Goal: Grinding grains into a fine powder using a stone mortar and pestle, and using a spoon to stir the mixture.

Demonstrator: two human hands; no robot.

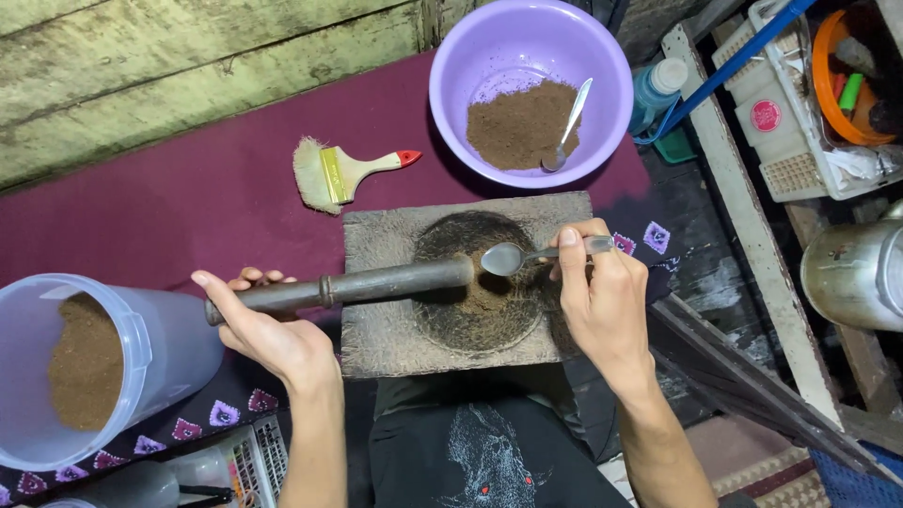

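Observation:
My left hand [268, 325] grips the handle of a dark pestle [376, 282] that lies across a square stone mortar [376, 235], its tip over the round hollow. The hollow [480, 306] holds brown powder. My right hand [597, 301] holds a metal spoon [508, 258] by its handle, with the bowl of the spoon right at the pestle's tip. Beyond the mortar stands a purple bowl [470, 56] with brown powder and a second spoon [569, 122] resting in it.
A clear plastic jar [150, 348] with brown powder lies on its side at the left. A small brush [343, 172] with a red-tipped handle lies on the maroon cloth. At the right are a metal pot [856, 273], a white basket [790, 113] and a blue-capped bottle [657, 89].

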